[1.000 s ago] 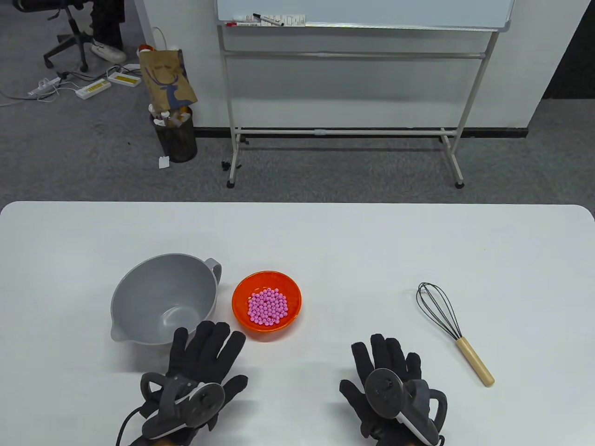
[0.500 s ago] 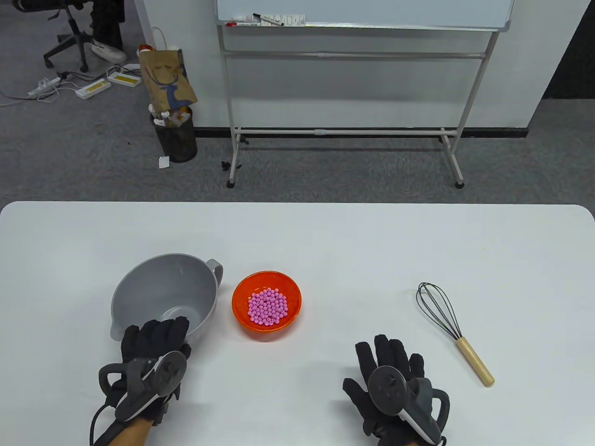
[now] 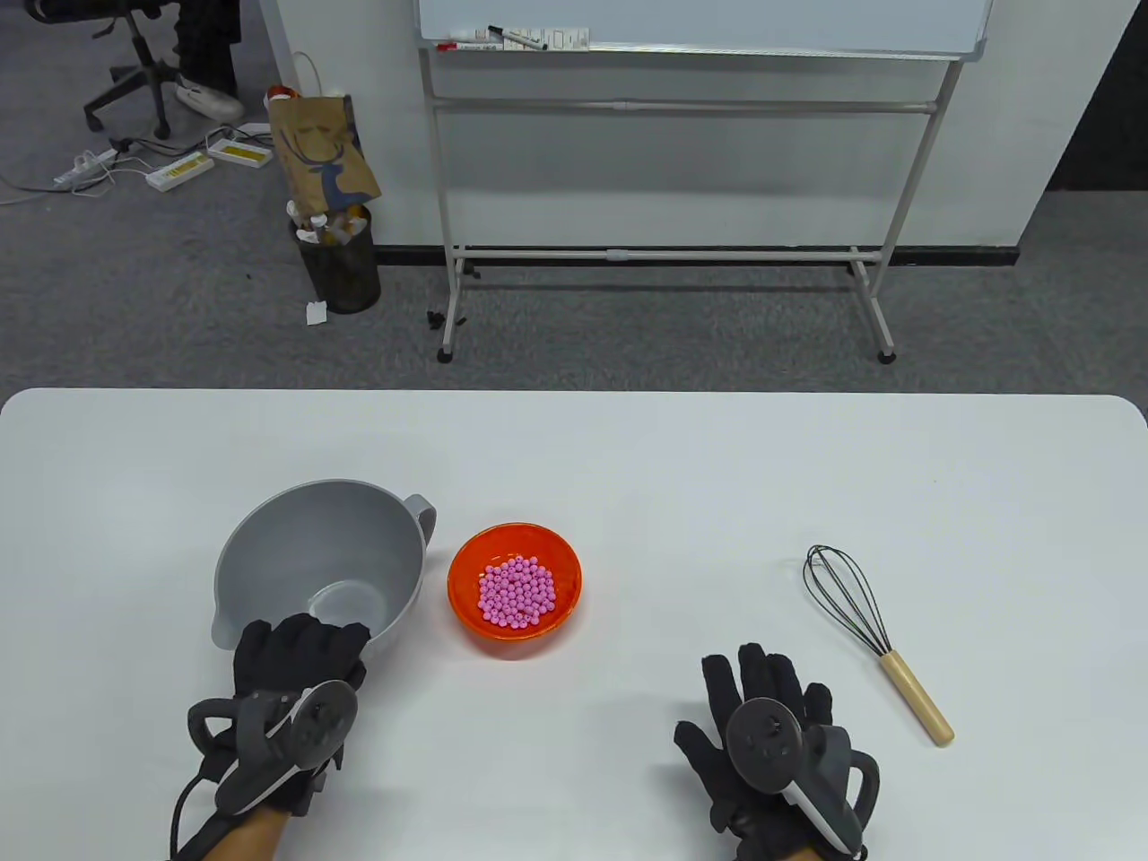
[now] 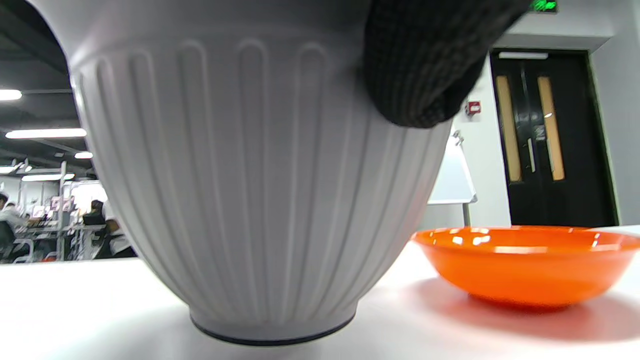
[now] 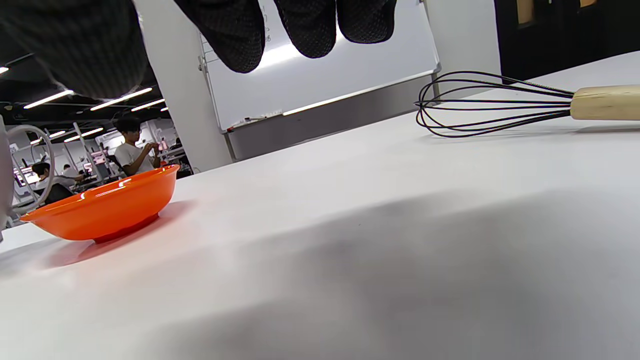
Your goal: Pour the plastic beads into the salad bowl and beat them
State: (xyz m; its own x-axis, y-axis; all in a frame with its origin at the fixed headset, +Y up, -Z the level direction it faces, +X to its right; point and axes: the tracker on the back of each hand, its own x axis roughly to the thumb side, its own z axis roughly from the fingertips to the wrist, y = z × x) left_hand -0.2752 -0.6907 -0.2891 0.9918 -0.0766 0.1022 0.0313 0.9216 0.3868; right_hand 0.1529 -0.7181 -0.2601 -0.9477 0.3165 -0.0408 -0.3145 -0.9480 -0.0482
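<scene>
Left hand's grip (image 3: 300, 650) curls over the salad bowl (image 3: 318, 560) rim; its wrist view shows ribbed sides.

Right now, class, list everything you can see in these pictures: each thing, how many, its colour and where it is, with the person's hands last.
Salad bowl: one, grey, left part of the table, empty, handle at its far right.
Small bowl: one, orange, just right of the salad bowl.
Plastic beads: many, pink, heaped in the orange bowl.
Whisk: one, black wires with a wooden handle, lying on the right of the table.
Table: one, white, under everything.
Whiteboard: one, white on a wheeled stand, beyond the table.
Wastebasket: one, black, on the carpet left of the stand, full.
Paper bag: one, brown, behind the wastebasket.
Left hand: black glove, fingers curled over the salad bowl's near rim.
Right hand: black glove, fingers straight, between the orange bowl and the whisk.
</scene>
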